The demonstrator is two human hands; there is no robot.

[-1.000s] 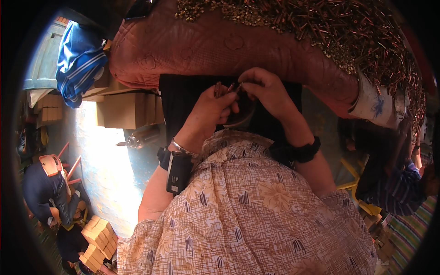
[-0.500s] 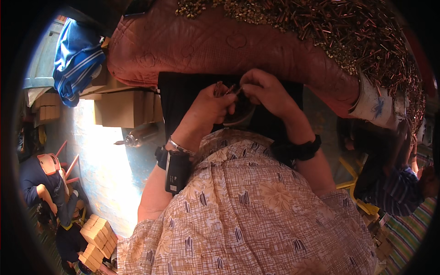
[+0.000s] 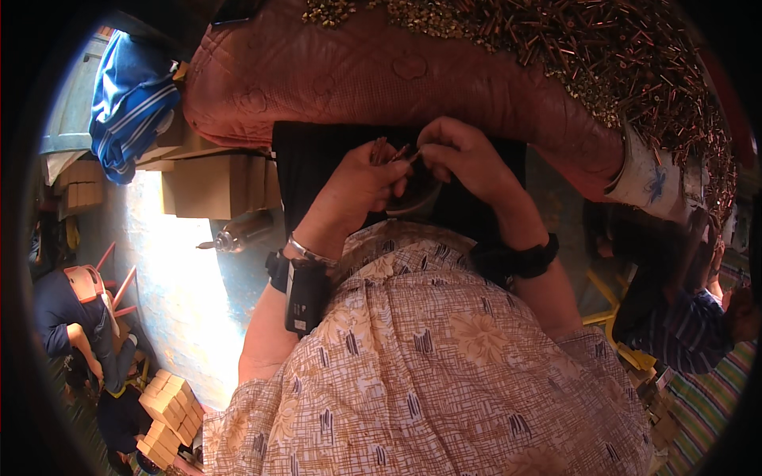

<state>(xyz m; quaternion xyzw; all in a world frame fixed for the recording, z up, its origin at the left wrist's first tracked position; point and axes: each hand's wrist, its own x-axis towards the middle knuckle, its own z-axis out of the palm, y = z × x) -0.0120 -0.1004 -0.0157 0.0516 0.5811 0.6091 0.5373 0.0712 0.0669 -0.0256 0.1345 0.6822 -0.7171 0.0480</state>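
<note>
My left hand is closed around a few thin copper-coloured tubes, whose ends stick up past the thumb and fingers. Close beside it on the right, my right hand has its fingers pinched together at the tip of one tube that points out of the left hand. What the right fingertips hold is too small and dark to name. Under both hands, the rim of a round bowl shows above my lap, its contents lost in shadow. A large pile of similar tubes lies beyond the hands.
The pile rests on a reddish-brown padded cover, with small gold-coloured pieces along its near side. To the left are cardboard boxes, a bottle and a blue cloth. Other people sit at the lower left and right.
Both hands stay nearly in place. The left fingers and the tubes in them have shifted very slightly; the right hand keeps its pinch.
</note>
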